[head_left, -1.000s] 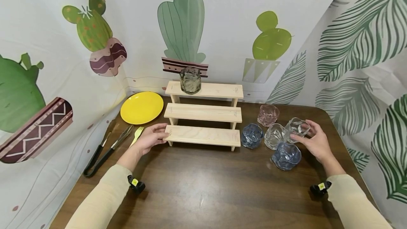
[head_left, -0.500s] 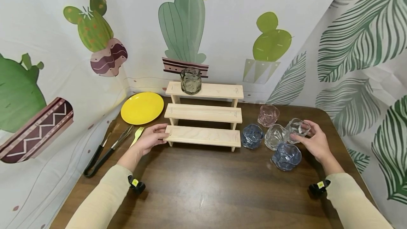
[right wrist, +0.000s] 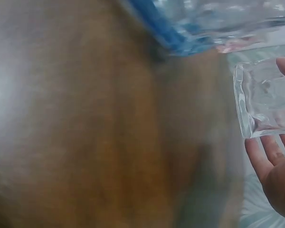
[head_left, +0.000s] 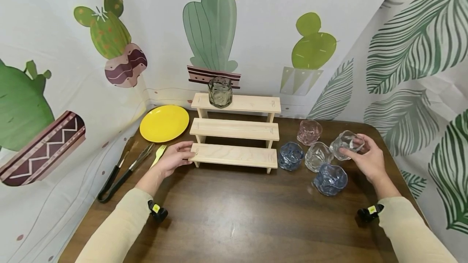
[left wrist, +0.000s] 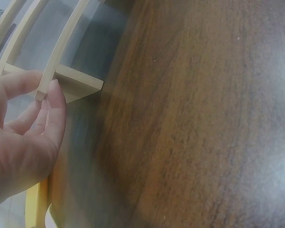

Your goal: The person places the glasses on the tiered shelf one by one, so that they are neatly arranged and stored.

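Observation:
My left hand [head_left: 174, 160] pinches the left end of the bottom board of a three-tier wooden display stand [head_left: 235, 154]; the left wrist view shows thumb and fingers on either side of the board end [left wrist: 48, 85]. On the right, my right hand [head_left: 371, 160] grips a clear glass cup [head_left: 343, 146] between thumb and fingers, seen also as a clear cup [right wrist: 263, 102] in the right wrist view. Close by are another clear cup [head_left: 317, 158], two blue cups [head_left: 330, 181] and a pink cup [head_left: 309, 132]. A smoky grey-green cup [head_left: 220, 93] sits on the top tier, left of centre.
A yellow plate [head_left: 164, 123] lies at the back left. In front of it are black-handled tongs [head_left: 122, 177] and a yellow fork [head_left: 159, 153], partly hidden by the left hand. Printed fabric [head_left: 263, 11] hangs behind the brown table [head_left: 234, 214].
My right hand has drawn the clear cup slightly right, away from the other clear cup, and it looks a little raised. The left hand keeps its hold on the stand.

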`<state>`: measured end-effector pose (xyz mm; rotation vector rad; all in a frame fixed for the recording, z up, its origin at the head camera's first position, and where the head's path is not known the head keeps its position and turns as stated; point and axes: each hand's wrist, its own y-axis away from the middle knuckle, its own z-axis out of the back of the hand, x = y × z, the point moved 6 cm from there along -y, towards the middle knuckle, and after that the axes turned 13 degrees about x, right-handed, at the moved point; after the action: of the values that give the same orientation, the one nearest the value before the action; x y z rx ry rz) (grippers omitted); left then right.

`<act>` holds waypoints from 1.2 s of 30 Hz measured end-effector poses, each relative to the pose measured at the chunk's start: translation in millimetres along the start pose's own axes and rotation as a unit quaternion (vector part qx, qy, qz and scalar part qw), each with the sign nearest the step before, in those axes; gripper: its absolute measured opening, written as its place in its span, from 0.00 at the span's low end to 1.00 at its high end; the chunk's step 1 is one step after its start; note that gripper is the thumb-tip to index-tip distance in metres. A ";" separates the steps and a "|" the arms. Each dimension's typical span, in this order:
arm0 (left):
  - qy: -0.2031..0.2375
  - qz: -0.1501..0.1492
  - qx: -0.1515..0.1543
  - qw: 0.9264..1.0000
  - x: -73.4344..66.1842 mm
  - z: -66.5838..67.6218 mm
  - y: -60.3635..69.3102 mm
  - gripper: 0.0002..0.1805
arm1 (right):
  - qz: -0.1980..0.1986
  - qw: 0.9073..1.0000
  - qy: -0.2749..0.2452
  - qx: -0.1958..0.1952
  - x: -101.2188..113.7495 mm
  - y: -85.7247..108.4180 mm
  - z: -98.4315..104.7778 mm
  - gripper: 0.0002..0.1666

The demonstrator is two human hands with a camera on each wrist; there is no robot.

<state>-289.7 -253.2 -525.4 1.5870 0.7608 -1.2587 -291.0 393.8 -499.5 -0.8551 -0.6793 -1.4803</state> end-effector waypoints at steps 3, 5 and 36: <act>0.001 0.001 -0.001 1.000 0.1 0.7 0.7 0.37 | 0.005 1.000 -0.001 -0.010 13.3 -5.7 7.4 0.44; 0.001 0.002 -0.002 1.000 0.9 1.4 1.1 0.36 | 0.009 1.000 -0.006 -0.017 24.7 -9.5 11.9 0.43; 0.009 -0.005 -0.002 1.000 1.0 -0.9 1.0 0.36 | 0.130 0.982 -0.104 0.089 212.7 -65.8 -76.6 0.44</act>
<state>-288.2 -252.8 -526.0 1.5952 0.7816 -1.2507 -363.6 217.9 -360.9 -0.9287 -0.8082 -1.0894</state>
